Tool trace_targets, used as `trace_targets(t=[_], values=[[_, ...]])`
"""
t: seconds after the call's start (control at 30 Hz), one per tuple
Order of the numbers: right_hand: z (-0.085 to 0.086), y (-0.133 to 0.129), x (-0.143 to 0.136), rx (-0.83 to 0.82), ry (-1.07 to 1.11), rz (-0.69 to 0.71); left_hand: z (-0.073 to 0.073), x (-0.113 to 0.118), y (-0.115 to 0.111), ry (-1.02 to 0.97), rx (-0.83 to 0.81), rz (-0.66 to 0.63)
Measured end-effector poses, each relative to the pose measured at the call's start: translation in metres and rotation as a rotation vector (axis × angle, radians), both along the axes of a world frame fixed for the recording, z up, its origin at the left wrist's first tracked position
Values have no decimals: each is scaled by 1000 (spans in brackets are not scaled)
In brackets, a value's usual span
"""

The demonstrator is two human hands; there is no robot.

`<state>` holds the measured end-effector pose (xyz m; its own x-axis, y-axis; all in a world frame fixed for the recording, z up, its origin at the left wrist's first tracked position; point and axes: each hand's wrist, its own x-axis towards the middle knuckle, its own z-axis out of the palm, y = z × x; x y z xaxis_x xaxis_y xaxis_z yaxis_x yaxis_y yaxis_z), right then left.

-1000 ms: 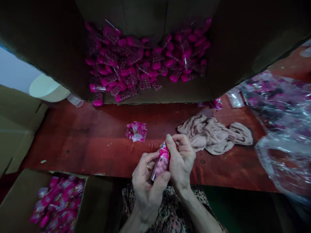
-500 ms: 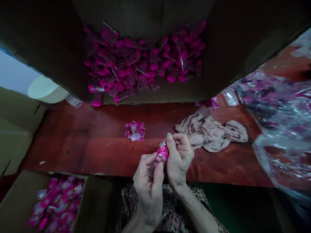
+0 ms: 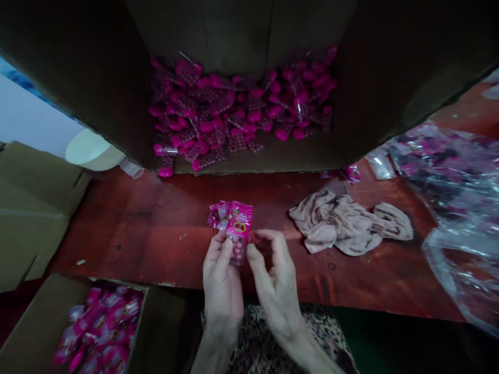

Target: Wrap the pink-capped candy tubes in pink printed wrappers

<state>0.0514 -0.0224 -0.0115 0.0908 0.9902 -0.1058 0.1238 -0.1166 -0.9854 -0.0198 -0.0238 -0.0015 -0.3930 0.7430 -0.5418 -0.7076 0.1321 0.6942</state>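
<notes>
My left hand (image 3: pixel 224 278) pinches a small clear candy bottle (image 3: pixel 237 250) between thumb and fingers, low over the table. Pink round candies show through its wall, and a pink printed sleeve (image 3: pixel 240 218) covers its upper end, standing up flat past it. Just to the right, my right hand (image 3: pixel 275 270) is apart from the bottle, thumb and fingers curved with a gap between them. A small pile of pink printed sleeves (image 3: pixel 219 214) lies behind my left hand, partly covered by the held bottle's sleeve.
A big cardboard box (image 3: pixel 249 165) on the red table (image 3: pixel 156 228) holds many pink-capped bottles (image 3: pixel 218 119). Lower left, another box (image 3: pixel 35 317) contains pink wrapped pieces. A crumpled cloth (image 3: pixel 346 223) and a clear plastic bag (image 3: pixel 460 208) lie right; a white scoop (image 3: pixel 93 150) sits left.
My right hand has let go of the bottle's sleeved end and opened to the right. My left hand has moved slightly left and forward, with the bottle now more upright in view.
</notes>
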Motion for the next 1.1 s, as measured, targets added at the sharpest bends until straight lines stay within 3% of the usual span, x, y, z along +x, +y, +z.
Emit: trace_targets(t=[0.1, 0.23, 0.4, 0.47, 0.6, 0.8, 0.97, 1.1], values=[[5, -4, -8, -33, 31, 114, 4, 3, 2, -44, -16, 15], [0, 1, -6, -69, 164, 128, 6, 0, 4, -68, 18, 8], [-2, 2, 1, -83, 224, 266, 10, -19, 12, 30, 98, -349], [1, 1, 1, -89, 220, 289, 14, -24, 14, 91, 100, -416], [5, -3, 1, -106, 137, 360, 17, -22, 15, 147, 65, -367], [-7, -12, 2, -3, -113, 369, 17, -15, 14, 150, -11, -301], [-5, -10, 4, 11, -136, 428, 15, -17, 15, 139, -69, -281], [-4, -8, 7, -25, -115, 458, 10, -19, 16, 131, -15, -280]])
